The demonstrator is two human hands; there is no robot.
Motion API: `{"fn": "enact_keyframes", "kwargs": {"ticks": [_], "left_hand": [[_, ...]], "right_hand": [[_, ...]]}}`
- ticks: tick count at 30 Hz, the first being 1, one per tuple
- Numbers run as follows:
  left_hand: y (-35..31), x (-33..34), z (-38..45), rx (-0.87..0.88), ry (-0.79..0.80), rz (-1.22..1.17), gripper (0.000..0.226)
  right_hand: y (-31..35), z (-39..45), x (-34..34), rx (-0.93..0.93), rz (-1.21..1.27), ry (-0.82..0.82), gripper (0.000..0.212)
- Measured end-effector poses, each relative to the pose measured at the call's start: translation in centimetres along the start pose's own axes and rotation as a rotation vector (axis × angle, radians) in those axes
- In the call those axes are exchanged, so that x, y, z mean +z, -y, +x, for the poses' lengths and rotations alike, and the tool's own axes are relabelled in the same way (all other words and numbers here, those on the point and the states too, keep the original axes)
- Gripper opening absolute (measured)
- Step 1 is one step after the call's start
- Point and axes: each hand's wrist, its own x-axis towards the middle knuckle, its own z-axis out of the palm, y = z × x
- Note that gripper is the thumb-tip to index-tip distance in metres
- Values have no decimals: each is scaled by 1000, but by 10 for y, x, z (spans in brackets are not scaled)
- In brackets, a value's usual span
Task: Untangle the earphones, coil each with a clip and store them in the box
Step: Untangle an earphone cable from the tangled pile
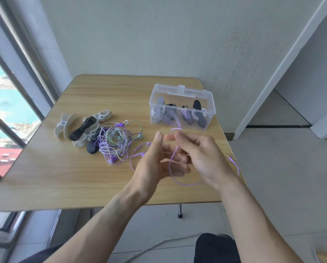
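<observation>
Both hands (pixel 177 156) hold a thin, looping purple earphone cable (pixel 175 177).

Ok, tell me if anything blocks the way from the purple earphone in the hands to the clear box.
Nothing visible does. The purple earphone cable is held between the left hand and right hand, just in front of the clear plastic box. The box stands open-topped, the bare table between them; the tangled pile lies off to the left.
</observation>
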Motion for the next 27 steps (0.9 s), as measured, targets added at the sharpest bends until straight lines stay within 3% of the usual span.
{"fn": "enact_keyframes", "kwargs": {"ticks": [4, 6, 10, 13, 15, 18, 20, 22, 24, 25, 27], "left_hand": [[-9, -16, -10, -27, 204, 312, 34], [-13, -29, -16, -46, 274, 439, 30], [-30, -53, -20, -170, 251, 420, 36], [-38, -64, -23, -216, 175, 434, 38], [-40, -66, -24, -172, 110, 429, 37], [-39, -63, -26, -140, 46, 441, 37], [-37, -60, -25, -156, 19, 489, 38], [-35, -57, -23, -197, 28, 444, 40], [-35, -52, -23, -239, 63, 362, 40], [-36, -51, -23, -245, 82, 338, 39], [-38, -50, -24, -232, 100, 310, 37]], "right_hand": [[3, 9, -6, -29, 232, -143, 27], [2, 16, -11, -49, 324, -265, 24], [-2, 25, -37, -87, 528, -548, 24], [-2, 26, -58, -45, 423, -618, 28], [1, 23, -59, 110, 147, -526, 39], [8, 14, -50, 445, -406, -217, 53], [11, 9, -40, 507, -705, -39, 51], [11, 7, -28, 276, -847, -3, 39], [13, 5, -7, -79, -733, 9, 16], [14, 4, 4, -176, -642, 70, 6], [10, 3, 21, -203, -557, 234, 16]]}}
